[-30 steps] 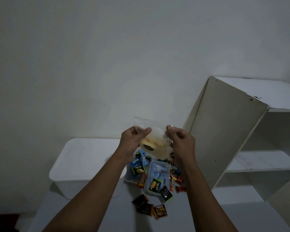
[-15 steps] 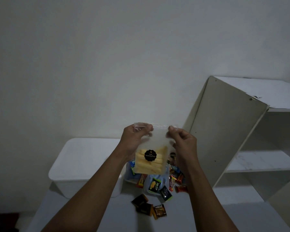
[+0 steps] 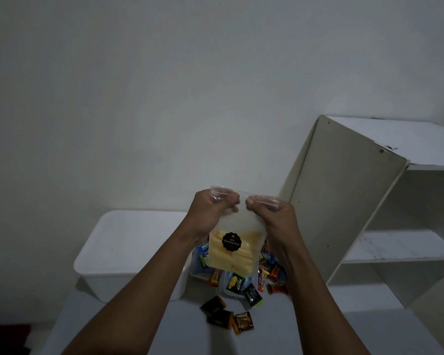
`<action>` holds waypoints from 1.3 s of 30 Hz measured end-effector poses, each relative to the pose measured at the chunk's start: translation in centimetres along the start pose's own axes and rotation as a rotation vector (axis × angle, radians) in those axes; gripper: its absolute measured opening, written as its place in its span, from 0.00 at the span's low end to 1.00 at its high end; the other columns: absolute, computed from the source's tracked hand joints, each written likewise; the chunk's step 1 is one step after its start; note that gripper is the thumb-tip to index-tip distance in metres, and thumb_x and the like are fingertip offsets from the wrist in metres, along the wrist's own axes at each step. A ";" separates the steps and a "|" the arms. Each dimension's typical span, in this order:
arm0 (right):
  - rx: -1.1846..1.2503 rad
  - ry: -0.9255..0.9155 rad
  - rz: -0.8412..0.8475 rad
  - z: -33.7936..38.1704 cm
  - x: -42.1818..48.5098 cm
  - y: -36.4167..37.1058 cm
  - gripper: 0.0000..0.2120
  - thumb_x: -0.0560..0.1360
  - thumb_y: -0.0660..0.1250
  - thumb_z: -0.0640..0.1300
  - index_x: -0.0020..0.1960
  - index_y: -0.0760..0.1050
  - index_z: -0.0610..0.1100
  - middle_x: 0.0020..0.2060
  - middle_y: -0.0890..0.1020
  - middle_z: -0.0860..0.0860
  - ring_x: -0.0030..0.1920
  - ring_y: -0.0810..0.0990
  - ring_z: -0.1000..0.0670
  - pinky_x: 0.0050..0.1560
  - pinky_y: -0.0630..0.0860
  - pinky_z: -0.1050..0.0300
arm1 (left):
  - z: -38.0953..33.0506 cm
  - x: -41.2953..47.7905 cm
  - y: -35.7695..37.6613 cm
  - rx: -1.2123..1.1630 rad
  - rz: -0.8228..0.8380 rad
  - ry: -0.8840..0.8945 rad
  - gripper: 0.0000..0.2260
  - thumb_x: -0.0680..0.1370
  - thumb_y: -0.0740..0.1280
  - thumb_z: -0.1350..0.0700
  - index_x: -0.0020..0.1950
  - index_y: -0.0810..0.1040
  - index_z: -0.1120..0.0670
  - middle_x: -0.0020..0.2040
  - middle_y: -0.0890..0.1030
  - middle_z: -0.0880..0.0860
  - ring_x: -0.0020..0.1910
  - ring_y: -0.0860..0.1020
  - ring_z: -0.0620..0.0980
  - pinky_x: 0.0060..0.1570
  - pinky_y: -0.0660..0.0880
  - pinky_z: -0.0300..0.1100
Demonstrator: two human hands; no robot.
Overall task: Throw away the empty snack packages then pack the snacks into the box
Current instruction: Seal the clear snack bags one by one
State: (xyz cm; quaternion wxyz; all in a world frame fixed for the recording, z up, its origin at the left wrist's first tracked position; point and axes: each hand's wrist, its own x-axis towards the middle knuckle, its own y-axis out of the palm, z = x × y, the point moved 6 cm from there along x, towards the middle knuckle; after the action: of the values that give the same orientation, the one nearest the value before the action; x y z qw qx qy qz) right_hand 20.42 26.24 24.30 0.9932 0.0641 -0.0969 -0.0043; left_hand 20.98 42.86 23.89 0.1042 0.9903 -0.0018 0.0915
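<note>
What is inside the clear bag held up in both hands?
Pale yellow sticks fill the lower half of the clear bag; its upper half looks empty. A black label covers some; the left hand and right hand hide its top corners.

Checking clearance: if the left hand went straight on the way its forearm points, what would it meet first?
The left hand pinches the snack bag; beyond it, likely only the bare wall, though depth is unclear.
</note>
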 end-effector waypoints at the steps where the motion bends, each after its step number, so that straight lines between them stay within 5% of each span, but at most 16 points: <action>1: -0.012 -0.013 0.006 0.1 0.0 0.0 0.06 0.69 0.77 0.40 0.44 0.85 0.39 0.41 0.87 0.44 0.45 0.85 0.47 0.52 0.81 0.47 | -0.1 -0.1 0.1 0.024 0.010 0.009 0.09 0.73 0.72 0.57 0.48 0.81 0.62 0.37 0.84 0.53 0.38 0.82 0.48 0.44 0.79 0.39; 7: -0.067 -0.070 -0.030 0.5 -0.1 0.0 0.07 0.72 0.75 0.40 0.48 0.85 0.37 0.39 0.87 0.49 0.43 0.84 0.57 0.42 0.77 0.68 | 0.0 -0.6 0.7 0.002 0.018 0.015 0.10 0.70 0.74 0.52 0.46 0.83 0.57 0.41 0.85 0.53 0.41 0.82 0.51 0.52 0.78 0.50; 12: -0.053 -0.080 -0.017 0.8 -0.5 0.1 0.08 0.72 0.75 0.40 0.47 0.84 0.35 0.39 0.87 0.48 0.42 0.85 0.56 0.42 0.77 0.69 | -0.2 -0.6 0.6 -0.019 0.024 0.009 0.02 0.75 0.72 0.60 0.46 0.83 0.57 0.41 0.84 0.55 0.40 0.81 0.51 0.53 0.77 0.55; 18: -0.041 -0.077 -0.035 1.1 -0.8 0.5 0.08 0.73 0.75 0.40 0.50 0.85 0.37 0.40 0.87 0.47 0.43 0.85 0.55 0.42 0.78 0.68 | -0.7 -0.8 1.0 0.052 0.062 0.042 0.04 0.75 0.72 0.57 0.48 0.84 0.56 0.44 0.85 0.55 0.43 0.81 0.52 0.55 0.77 0.54; 25: -0.024 -0.081 -0.113 1.4 -0.5 0.2 0.09 0.73 0.75 0.40 0.51 0.84 0.37 0.43 0.87 0.46 0.42 0.85 0.60 0.40 0.75 0.74 | -0.3 -0.7 0.1 -0.182 -0.051 -0.002 0.12 0.69 0.74 0.53 0.45 0.82 0.60 0.39 0.83 0.56 0.42 0.82 0.53 0.57 0.77 0.58; 30: 0.006 -0.070 -0.100 1.7 -0.6 1.1 0.08 0.73 0.75 0.39 0.50 0.84 0.36 0.41 0.87 0.47 0.42 0.85 0.58 0.41 0.77 0.71 | -0.6 -0.6 0.1 -0.148 -0.123 0.023 0.06 0.79 0.67 0.57 0.43 0.81 0.55 0.38 0.83 0.51 0.39 0.80 0.48 0.53 0.76 0.53; 39: 0.009 -0.046 -0.094 1.5 -0.1 1.4 0.09 0.72 0.75 0.40 0.52 0.85 0.39 0.44 0.88 0.46 0.47 0.86 0.52 0.49 0.82 0.63 | -0.6 -0.5 -0.4 -0.224 -0.136 0.025 0.06 0.79 0.66 0.57 0.45 0.81 0.57 0.41 0.82 0.51 0.38 0.81 0.49 0.54 0.78 0.55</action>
State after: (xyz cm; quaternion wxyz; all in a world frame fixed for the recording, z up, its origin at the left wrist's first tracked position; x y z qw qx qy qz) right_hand 20.07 27.41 25.88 0.9892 0.0730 -0.1164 -0.0518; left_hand 20.36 43.40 24.32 0.2203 0.9691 0.0566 0.0959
